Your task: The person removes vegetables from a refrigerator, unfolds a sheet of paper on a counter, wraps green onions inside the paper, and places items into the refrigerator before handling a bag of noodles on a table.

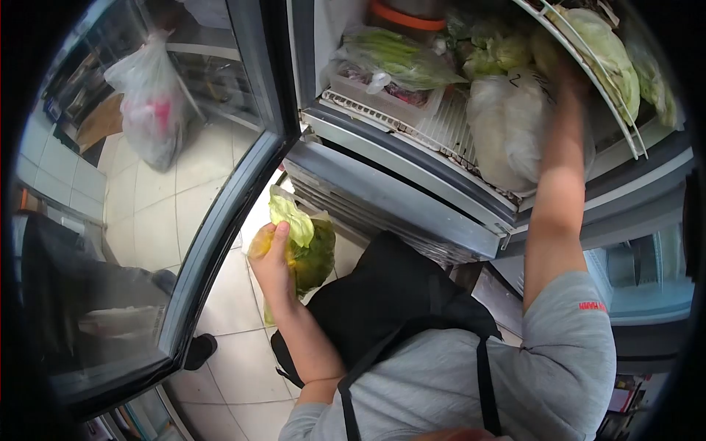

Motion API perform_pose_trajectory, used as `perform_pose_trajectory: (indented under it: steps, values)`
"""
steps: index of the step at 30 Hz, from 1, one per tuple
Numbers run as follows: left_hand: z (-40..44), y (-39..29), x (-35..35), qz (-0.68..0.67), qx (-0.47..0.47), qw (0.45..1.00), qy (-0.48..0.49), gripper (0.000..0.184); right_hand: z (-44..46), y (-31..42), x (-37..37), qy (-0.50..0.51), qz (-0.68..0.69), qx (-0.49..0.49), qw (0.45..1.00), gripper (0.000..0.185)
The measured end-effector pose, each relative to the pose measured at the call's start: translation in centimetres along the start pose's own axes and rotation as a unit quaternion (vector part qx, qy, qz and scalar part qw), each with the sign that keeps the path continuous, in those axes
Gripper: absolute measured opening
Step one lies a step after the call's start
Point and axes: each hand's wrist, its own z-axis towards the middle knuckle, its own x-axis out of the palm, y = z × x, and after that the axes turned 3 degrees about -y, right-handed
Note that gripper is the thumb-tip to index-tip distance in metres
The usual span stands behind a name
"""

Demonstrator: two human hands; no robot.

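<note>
My left hand (273, 253) is closed around a plastic bag of leafy greens (316, 257), which hangs above the floor tiles. A pale green lettuce leaf (294, 220) shows at the top, under my thumb. My right arm reaches into the open fridge. The right hand (570, 77) is smeared and in shadow, so its fingers cannot be made out. It is near the tall, whitish plastic bags (507, 132) that stand on the wire shelf (448, 121). Behind them is some leafy green produce (496, 55) in plastic.
The glass fridge door (243, 198) stands open on the left. A bag of green vegetables (401, 55) lies on a plastic container (390, 95). On the right, a white wire rack (599, 81) is in front of cabbage (607, 55). Someone's dark shoe (199, 351) is by the door.
</note>
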Motion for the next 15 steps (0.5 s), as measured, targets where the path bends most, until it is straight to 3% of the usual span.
perform_pose_trajectory:
  steps: [15]
  values:
    - [-0.2,-0.5,0.9,0.023,0.001,1.000,0.012,0.022,1.1,1.8,0.7,-0.071,-0.037,-0.074,0.994,0.078]
